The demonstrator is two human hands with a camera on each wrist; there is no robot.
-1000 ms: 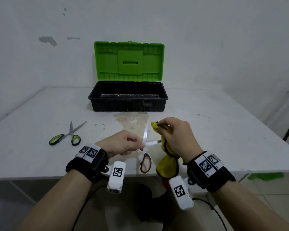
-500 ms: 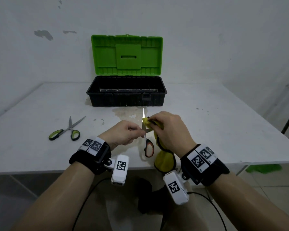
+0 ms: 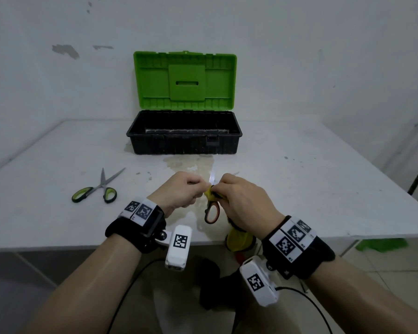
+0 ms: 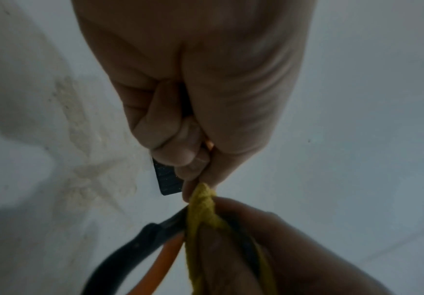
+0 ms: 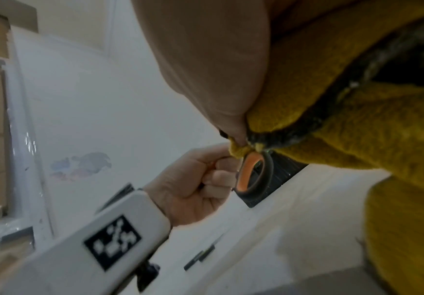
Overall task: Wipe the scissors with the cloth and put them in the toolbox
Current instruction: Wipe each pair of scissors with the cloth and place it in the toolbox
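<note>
Orange-and-black scissors [image 3: 212,212] are held above the table's near edge, blade tip up. My left hand [image 3: 191,186] grips one handle in curled fingers; orange shows between them in the left wrist view, where the left hand [image 4: 193,159] fills the top. My right hand [image 3: 227,189] pinches the yellow cloth [image 3: 209,192] around the scissors just above the free handle loop [image 5: 252,172]. The rest of the cloth [image 5: 357,129] hangs below the right palm. The toolbox [image 3: 184,143] stands open behind, black base and raised green lid [image 3: 185,80].
Green-handled scissors [image 3: 97,189] lie with blades apart on the white table [image 3: 299,189] to the left. A pale stain [image 3: 188,162] marks the tabletop in front of the toolbox. The white wall stands close behind the toolbox.
The blades, spread a second ago, have come together. Both hands have moved closer to each other, and the cloth now sits lower on the blade, near the handles.
</note>
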